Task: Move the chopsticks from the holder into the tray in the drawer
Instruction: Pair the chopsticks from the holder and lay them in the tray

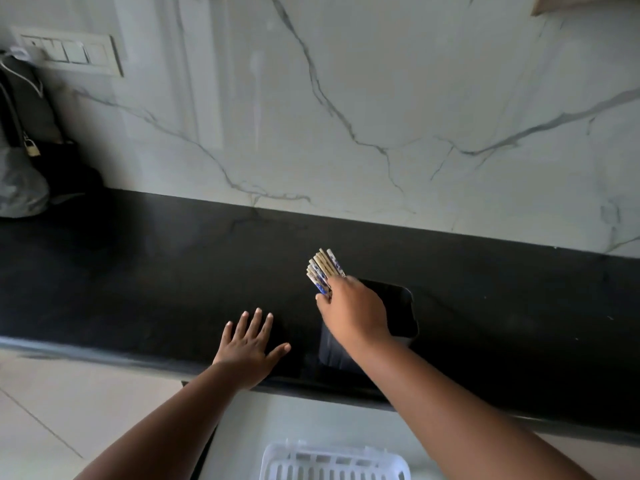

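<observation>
A bundle of several chopsticks (323,268), pale with blue-and-white patterned ends, sticks up out of a dark square holder (401,310) on the black counter. My right hand (353,313) is closed around the bundle just above the holder's rim and hides its lower part. My left hand (249,344) lies flat on the counter to the left of the holder, fingers spread, holding nothing. A white slotted plastic tray (332,462) sits in the open drawer below the counter's front edge, at the bottom of the view.
The black counter (156,271) runs along a white marble wall (346,116). At the far left stand a dark bag with a small padlock (31,147) and a grey crumpled bag (20,188). A switch panel (69,51) is on the wall above them.
</observation>
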Motion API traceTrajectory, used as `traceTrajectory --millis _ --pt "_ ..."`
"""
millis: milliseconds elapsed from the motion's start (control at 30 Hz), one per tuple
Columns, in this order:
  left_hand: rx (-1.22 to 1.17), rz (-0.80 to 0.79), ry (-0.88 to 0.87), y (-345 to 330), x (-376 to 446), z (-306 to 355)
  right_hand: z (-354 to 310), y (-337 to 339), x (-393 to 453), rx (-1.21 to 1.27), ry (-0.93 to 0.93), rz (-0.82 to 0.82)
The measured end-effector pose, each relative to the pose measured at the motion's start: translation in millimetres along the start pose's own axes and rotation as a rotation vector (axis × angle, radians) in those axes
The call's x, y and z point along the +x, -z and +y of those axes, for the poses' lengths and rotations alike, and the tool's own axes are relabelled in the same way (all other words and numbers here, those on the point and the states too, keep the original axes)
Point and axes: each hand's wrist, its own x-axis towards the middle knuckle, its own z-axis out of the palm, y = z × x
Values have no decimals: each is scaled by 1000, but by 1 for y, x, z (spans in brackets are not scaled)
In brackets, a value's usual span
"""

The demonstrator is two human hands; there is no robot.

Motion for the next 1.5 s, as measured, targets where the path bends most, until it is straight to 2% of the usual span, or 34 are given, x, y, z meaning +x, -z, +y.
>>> traceTrajectory --millis 267,367,400,467,533,567,633,700,733,900,1000,1067,1100,1167,1233,1267,1333,1500 --pt "-10 -19 1 -2 -1 -1 11 21 10 37 -42 36" --pt "-93 -86 69 17 0 2 23 72 27 323 -67 60" --pt "-145 -49 90 34 3 7 25 95 35 488 -73 55" --pt "-286 175 49 81 10 21 27 139 48 780 -86 37" --pt "-553 410 -126 141 9 43 26 172 57 948 -70 18" --pt "-720 441 -240 173 4 57 24 184 61 990 -59 10" --pt "-1019 311 -443 224 -13 85 20 196 68 1028 -50 8" --pt "-1120 169 -594 255 -25 111 15 198 71 1038 -43 28" --pt "-1123 151 -628 263 -27 121 13 197 72 1045 -39 43" --pt "-1346 76 -528 270 -23 132 15 198 74 1069 -87 66" --pt "-1401 10 -449 273 -18 125 14 212 73 1020 -29 100" --pt "-1454 -34 -394 276 -16 119 9 230 68 913 169 254" --pt "-1497 -56 -373 278 -15 116 7 237 63 748 344 358" --pt "-1590 -81 -348 281 -14 112 6 238 50 198 800 506" --pt "-1660 -121 -335 283 -13 110 11 220 36 -311 1121 509" --pt "-1683 -146 -333 284 -13 110 16 209 30 -442 1188 458" --pt "-1710 -197 -335 284 -14 110 32 190 23 -549 1249 383" --pt "-1661 -269 -347 278 -18 117 46 169 23 -548 1270 427"
